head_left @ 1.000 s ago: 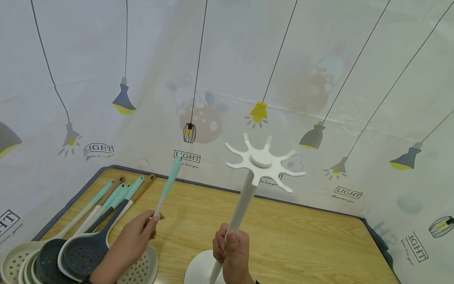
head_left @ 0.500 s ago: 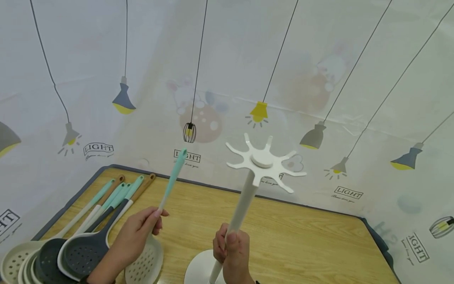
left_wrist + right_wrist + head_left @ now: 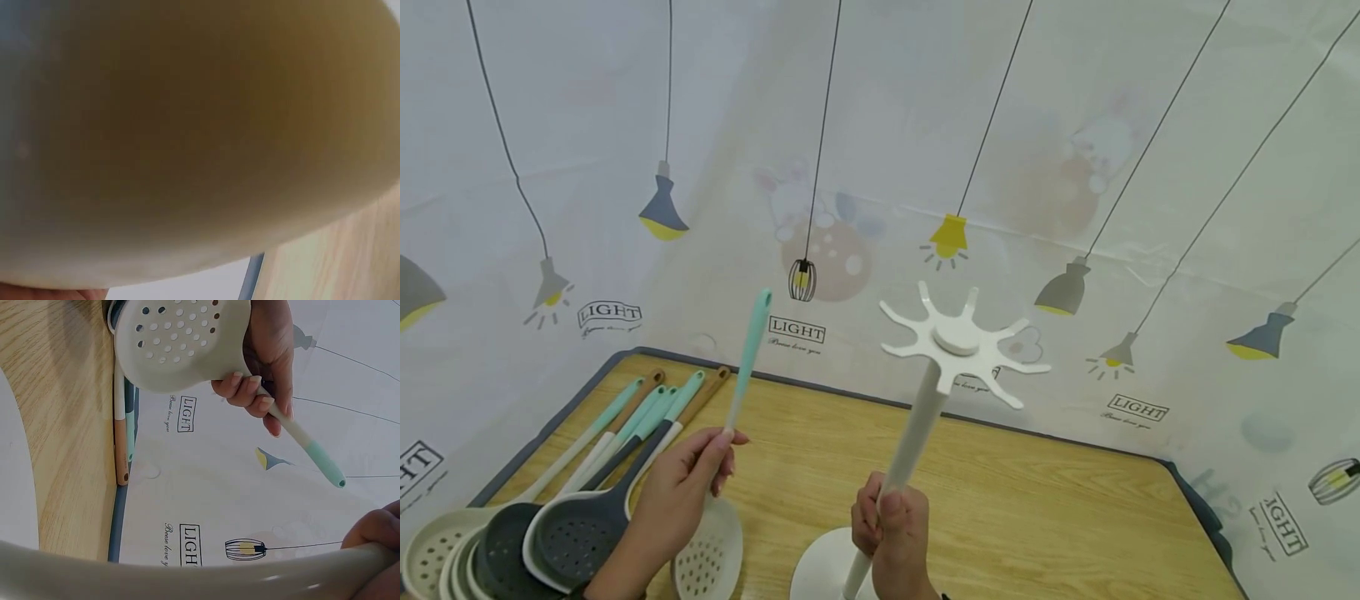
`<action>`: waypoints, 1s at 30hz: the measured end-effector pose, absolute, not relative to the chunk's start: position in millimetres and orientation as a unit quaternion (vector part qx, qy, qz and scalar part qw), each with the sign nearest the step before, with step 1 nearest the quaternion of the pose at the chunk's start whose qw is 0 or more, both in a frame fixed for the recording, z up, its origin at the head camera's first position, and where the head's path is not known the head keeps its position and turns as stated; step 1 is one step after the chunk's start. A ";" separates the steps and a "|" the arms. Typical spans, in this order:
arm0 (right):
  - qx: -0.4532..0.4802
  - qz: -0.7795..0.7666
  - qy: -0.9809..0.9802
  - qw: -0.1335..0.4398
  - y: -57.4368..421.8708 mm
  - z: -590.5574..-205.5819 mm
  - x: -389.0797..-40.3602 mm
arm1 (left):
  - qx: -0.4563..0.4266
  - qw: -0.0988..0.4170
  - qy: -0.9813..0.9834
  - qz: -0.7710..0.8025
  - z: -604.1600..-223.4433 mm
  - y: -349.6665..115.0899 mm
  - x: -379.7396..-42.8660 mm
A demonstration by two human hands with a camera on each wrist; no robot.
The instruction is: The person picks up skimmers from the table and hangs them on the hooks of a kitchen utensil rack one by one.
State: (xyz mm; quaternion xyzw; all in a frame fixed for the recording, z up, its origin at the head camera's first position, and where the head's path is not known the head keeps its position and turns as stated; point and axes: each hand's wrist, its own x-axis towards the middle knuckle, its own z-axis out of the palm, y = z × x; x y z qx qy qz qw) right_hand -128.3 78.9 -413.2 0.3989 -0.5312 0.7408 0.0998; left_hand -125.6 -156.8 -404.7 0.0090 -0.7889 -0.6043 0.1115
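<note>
My left hand [image 3: 681, 479] grips a cream skimmer [image 3: 707, 554] by its shaft, just above the perforated head. Its mint handle end points up, and the head hangs above the wooden tabletop. In the left wrist view the back of the skimmer's bowl [image 3: 200, 125] fills most of the picture, blurred. My right hand [image 3: 891, 525] is wrapped round the white pole [image 3: 917, 425] of a utensil stand, thumb upward. A ring of curved hooks [image 3: 955, 337] tops the pole, with nothing hung on them. The stand's round base [image 3: 820, 567] is partly cut off by the frame's lower edge.
At the left lies a stack of skimmers and ladles [image 3: 580, 537], cream and dark grey, their mint and brown handles [image 3: 685, 396] pointing toward the back. The wooden table [image 3: 1037, 500] has a dark edge, and a lamp-printed cloth [image 3: 880, 167] hangs behind it.
My left hand has lifted the skimmer slightly; its handle tip went up, then swung left, and more of the perforated head shows. The right hand and stand have stayed put.
</note>
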 end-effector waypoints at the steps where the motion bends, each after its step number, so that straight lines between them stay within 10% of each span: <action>1: 0.399 0.741 -0.531 0.101 78.9 -413.3 -128.3 | 0.009 0.111 -0.785 -0.609 -403.7 -156.5 -125.2; 30: 0.388 0.750 -0.526 0.097 78.3 -414.7 -127.8 | -0.022 0.111 -0.742 -0.661 -367.6 -132.4 -100.6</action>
